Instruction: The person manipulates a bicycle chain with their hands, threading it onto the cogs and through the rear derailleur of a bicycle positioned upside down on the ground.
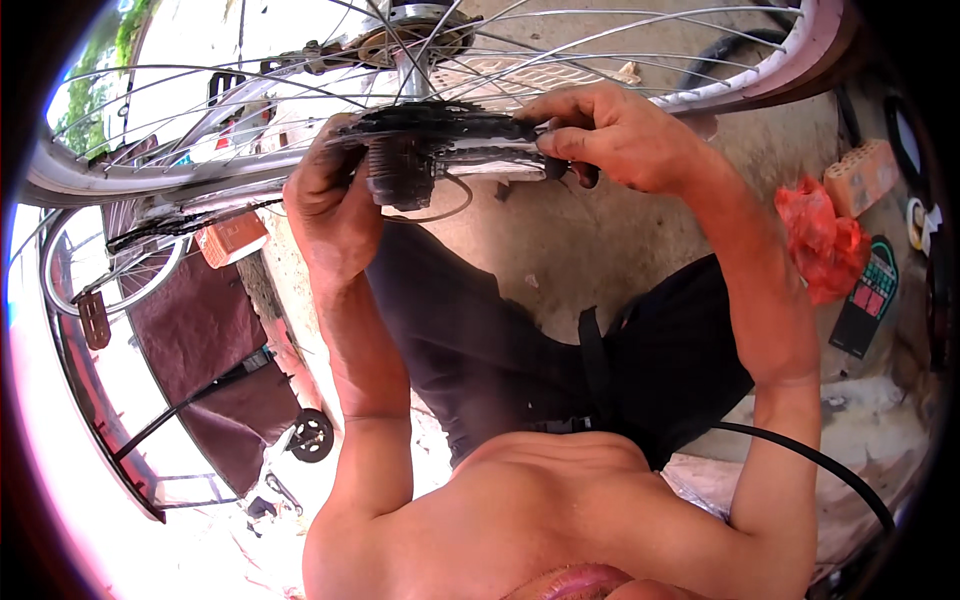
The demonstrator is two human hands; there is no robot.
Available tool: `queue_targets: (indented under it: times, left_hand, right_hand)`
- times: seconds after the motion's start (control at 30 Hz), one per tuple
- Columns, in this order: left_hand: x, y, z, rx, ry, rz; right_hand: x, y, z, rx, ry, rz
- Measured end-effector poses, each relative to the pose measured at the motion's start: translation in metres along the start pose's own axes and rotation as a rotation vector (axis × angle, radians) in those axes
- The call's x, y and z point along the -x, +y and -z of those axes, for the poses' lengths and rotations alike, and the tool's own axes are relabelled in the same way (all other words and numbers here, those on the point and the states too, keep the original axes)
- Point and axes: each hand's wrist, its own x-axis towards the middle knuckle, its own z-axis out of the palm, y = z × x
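Close in front of me, a greasy black bicycle part (440, 121) with a ragged, toothed-looking edge is seen nearly edge-on. A black ribbed block (401, 172) hangs beneath its left half, with a thin curved cable (462, 205) beside it. My left hand (332, 200) is wrapped round the part's left end, touching the ribbed block. At the right end, my right hand (620, 138) has thumb and fingers pinched together; the fingertips press on that end, and what exactly lies between them is partly hidden. Behind both hands stands a spoked bicycle wheel (740, 88).
A black chain-like strip (190, 225) runs along the frame at left. Bricks (860, 175), a red plastic bag (815, 240) and a black-and-green packet (866, 297) lie at right. Another wheel (120, 290) and a brown sheet (205, 350) are at left. A black hose (810, 452) curves beside my right arm.
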Motion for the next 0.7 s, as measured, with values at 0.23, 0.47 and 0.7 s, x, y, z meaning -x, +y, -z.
queue_targets:
  times: [0.23,0.47,0.7]
  left_hand:
    - [0.002,-0.006,0.007,-0.102,0.018,0.012]
    - [-0.002,0.006,0.007,-0.126,-0.016,0.081]
    - [-0.004,0.019,0.006,-0.156,-0.002,0.158]
  right_hand:
    - [-0.001,-0.005,0.007,0.073,-0.053,-0.013]
    - [-0.004,-0.013,0.013,0.001,-0.099,0.038]
    - [0.018,-0.01,0.029,-0.183,-0.017,0.0]
